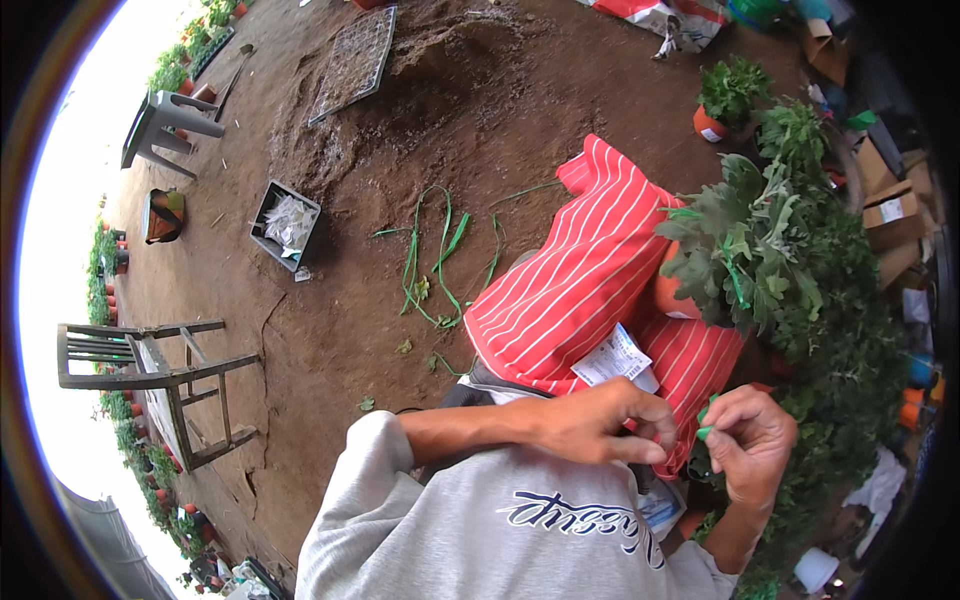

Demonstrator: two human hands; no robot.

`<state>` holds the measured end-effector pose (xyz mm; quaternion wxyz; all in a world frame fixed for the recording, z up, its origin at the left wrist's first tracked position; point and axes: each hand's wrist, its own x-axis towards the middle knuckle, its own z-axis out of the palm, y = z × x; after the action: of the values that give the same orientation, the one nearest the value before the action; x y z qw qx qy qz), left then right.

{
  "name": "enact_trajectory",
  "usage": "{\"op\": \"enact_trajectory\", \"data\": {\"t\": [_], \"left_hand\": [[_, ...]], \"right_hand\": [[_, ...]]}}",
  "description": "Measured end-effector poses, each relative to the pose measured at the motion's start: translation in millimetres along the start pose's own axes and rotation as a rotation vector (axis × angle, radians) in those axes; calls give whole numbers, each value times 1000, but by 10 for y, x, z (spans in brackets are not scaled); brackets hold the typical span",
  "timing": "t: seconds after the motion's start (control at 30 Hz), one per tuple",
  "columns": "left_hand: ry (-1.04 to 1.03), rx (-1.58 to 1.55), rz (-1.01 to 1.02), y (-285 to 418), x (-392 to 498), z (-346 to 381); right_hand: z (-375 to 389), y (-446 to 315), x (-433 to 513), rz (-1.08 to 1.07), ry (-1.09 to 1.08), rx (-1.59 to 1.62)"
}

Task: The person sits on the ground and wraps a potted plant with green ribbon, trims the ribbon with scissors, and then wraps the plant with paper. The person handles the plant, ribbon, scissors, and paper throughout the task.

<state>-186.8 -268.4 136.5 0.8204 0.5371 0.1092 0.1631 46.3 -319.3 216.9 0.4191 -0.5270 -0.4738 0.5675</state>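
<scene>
My right hand (750, 446) pinches a short green plastic strip (703, 424) between thumb and fingers. Just to its left, my left hand (619, 424) hovers over my lap with fingers curled toward the thumb; whether anything thin sits between them is hidden. Sheets of printed labels (615, 358) rest on my red striped trousers (570, 300). By my knees stands an orange pot (675, 289) holding a leafy plant (750, 247), with a green tie (733, 274) around its stems. Loose green strips (412, 259) lie on the soil beyond my legs.
More potted plants (735, 90) crowd the right side, near cardboard boxes (892, 206). On the dirt floor are a bin of clear scraps (286, 225), a wooden chair (180, 382), a grey plastic stool (169, 127) and a seedling tray (356, 64).
</scene>
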Motion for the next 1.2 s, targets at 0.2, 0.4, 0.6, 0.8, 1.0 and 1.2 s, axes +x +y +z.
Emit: {"op": "enact_trajectory", "data": {"t": [0.2,0.4,0.6,0.8,1.0,1.2], "left_hand": [[514,55,133,385,-798,-632],[380,276,275,222,-284,-156],[248,-170,15,62,-359,-110],[760,346,-12,527,-1164,-937],[1442,1266,-144,566,-2236,-2358],[1915,1488,-497,-135,-3920,-3316]], "right_hand": [[13,58,106,-55,21,8],[585,12,356,-340,-172,-273],[498,-144,355,-406,-80,-377],[262,156,307,-146,10,-107],[213,700,297,-20,92,-17],[-135,1123,136,15,218,2]]}}
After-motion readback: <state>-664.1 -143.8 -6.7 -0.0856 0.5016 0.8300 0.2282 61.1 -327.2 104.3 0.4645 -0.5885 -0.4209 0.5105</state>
